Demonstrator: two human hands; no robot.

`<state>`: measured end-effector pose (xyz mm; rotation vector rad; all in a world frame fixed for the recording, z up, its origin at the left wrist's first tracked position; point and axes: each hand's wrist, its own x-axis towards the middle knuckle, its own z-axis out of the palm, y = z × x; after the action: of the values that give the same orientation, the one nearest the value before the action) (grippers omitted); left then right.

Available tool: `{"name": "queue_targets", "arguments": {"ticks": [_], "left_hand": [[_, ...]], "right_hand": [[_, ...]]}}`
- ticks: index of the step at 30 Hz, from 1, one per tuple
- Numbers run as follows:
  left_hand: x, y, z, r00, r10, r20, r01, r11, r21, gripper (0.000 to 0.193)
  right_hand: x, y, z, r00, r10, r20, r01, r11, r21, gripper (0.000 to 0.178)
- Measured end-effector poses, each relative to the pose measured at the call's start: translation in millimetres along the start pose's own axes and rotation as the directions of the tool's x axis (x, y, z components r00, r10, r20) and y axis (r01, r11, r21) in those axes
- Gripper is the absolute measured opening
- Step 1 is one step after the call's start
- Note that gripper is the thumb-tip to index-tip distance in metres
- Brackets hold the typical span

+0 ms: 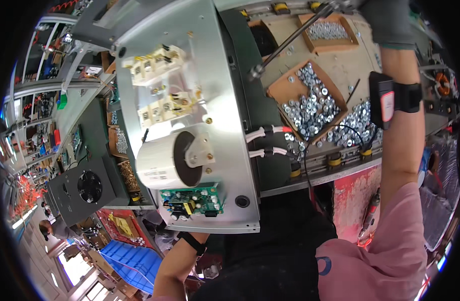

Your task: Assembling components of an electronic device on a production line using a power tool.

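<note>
My right hand (388, 22), in a dark grey glove, is at the upper right and closed around the upper end of a long-shafted metal socket wrench (295, 40). The shaft slants down to the left, and its socket end hangs beside a silver metal panel (225, 165). Mounted on the panel are white terminal blocks (149, 67), a big white cylindrical capacitor (157, 163) and a green circuit board (192, 200). White cables (265, 132) with red and black ends stick out at its right edge. My left forearm (177, 261) reaches behind the panel's lower edge, which hides that hand.
A cardboard tray of nuts and washers (310, 100) stands right of the panel, with loose hardware (355, 123) spilled beside it. Farther back sits another cardboard tray (330, 32) of small fasteners. At left are a dark fan housing (82, 190) and a blue crate (132, 263).
</note>
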<state>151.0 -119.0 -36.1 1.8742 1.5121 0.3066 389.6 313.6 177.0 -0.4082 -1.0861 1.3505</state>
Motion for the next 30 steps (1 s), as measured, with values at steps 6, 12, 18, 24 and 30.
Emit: {"name": "queue_targets", "arguments": {"ticks": [6, 12, 18, 24, 30], "left_hand": [[-46.8, 3.2, 28.8, 0.978, -0.082, 0.192, 0.089, 0.996, -0.024, 0.045], [-72.6, -0.5, 39.0, 0.946, -0.153, 0.285, 0.164, 0.986, -0.015, 0.045], [-83.3, -0.2, 46.8, 0.931, -0.178, 0.318, 0.196, 0.980, -0.027, 0.046], [-91.4, -2.4, 47.5, 0.924, -0.206, 0.323, 0.228, 0.973, -0.030, 0.046], [-98.3, -6.1, 47.9, 0.914, -0.229, 0.335, 0.258, 0.965, -0.043, 0.047]], "right_hand": [[-94.6, 96.3, -23.4, 0.832, 0.525, -0.180, -0.482, 0.844, 0.234, 0.016], [-145.8, 148.2, 12.3, 0.552, 0.833, -0.025, -0.772, 0.522, 0.364, 0.017], [-155.0, 179.2, 26.7, 0.660, 0.745, 0.098, -0.716, 0.584, 0.382, 0.017], [-156.5, 207.3, 40.9, 0.582, 0.814, 0.002, -0.772, 0.551, 0.316, 0.014], [-158.7, 217.6, 62.6, 0.752, 0.646, -0.130, -0.591, 0.749, 0.299, 0.023]]}}
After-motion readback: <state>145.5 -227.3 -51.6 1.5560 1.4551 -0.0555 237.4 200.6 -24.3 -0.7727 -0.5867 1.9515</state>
